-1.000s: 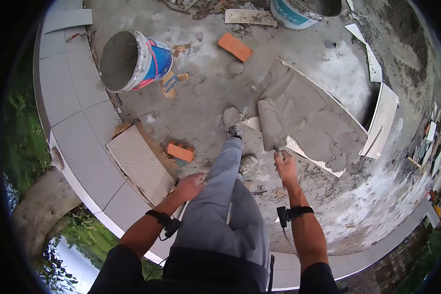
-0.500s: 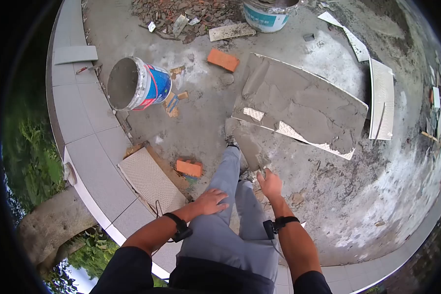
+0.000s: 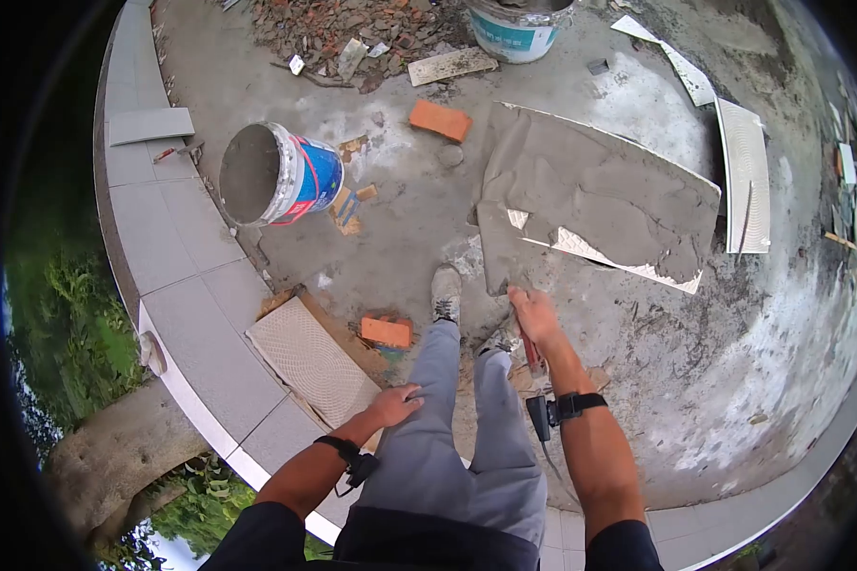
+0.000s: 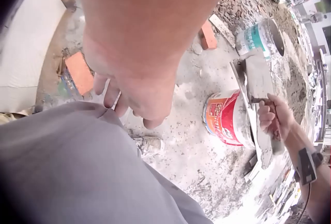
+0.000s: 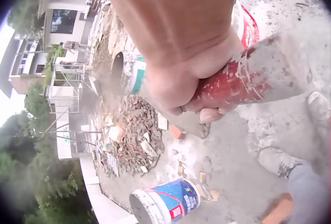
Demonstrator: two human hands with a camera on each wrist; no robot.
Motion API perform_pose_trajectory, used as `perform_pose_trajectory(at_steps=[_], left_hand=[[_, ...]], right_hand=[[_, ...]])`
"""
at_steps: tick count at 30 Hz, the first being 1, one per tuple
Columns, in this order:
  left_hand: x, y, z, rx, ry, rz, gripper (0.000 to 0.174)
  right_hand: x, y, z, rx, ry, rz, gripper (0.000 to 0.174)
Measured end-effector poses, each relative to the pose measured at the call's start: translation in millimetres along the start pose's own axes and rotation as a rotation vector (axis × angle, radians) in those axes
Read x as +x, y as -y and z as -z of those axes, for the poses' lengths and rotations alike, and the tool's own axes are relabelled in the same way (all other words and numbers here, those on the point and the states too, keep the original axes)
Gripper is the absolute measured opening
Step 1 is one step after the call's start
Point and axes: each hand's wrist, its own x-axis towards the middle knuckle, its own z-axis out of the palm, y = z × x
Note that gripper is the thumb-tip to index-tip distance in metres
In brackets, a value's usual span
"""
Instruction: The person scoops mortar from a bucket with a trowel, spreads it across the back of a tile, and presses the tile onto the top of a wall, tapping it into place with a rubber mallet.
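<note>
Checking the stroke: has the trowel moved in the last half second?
Yes: the trowel went forward, from bare floor onto the mortared tile, near-left corner.

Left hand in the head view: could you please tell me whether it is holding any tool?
No, the left hand rests with relaxed fingers on the grey trouser leg and holds nothing.

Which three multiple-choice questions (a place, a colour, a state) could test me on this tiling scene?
1. The left hand rests on: A) the grey trouser leg B) a bucket C) a brick.
2. The trowel handle is: A) green B) red C) yellow.
3. The big tile is: A) clean B) wrapped in plastic C) mostly coated with grey mortar.
Answers: 1A, its fingers lie on the leg; 2B, red shows under the gripping right hand; 3C, mortar hides nearly all of it.
</note>
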Motion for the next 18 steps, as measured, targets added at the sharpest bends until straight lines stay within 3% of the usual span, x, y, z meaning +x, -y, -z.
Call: perform_pose_trajectory(at_steps=[1, 3, 7, 8, 10, 13, 15, 18], left_hand=[[-1, 3, 5, -0.027, 0.018, 0.033, 0.055], [2, 12, 15, -0.049, 0.042, 0.070, 0.055], [-2, 35, 27, -0.118, -0.027, 0.032, 0.050], [-4, 39, 32, -0.146, -0.052, 0.023, 0.049], [-8, 51, 43, -0.175, -0.027, 0.057, 0.052], [-9, 83, 42, -0.166, -0.035, 0.085, 0.054], [-10, 97, 47, -0.124, -0.067, 0.076, 0.054], [-11, 104, 61, -0.146, -0.056, 0.090, 0.055]], right_hand=[[2, -20, -9, -0.014, 0.002, -0.002, 0.048], [15, -61, -32, -0.205, -0.237, 0.187, 0.051], [19, -123, -52, -0.225, -0.271, 0.142, 0.051], [7, -123, -49, -0.381, -0.288, 0.157, 0.048], [-9, -91, -39, -0.555, -0.313, 0.185, 0.044], [-27, -24, -18, -0.664, -0.241, 0.025, 0.048], [-8, 27, -3, -0.704, -0.180, 0.084, 0.048], [32, 53, -6, -0.687, -0.169, 0.092, 0.046]])
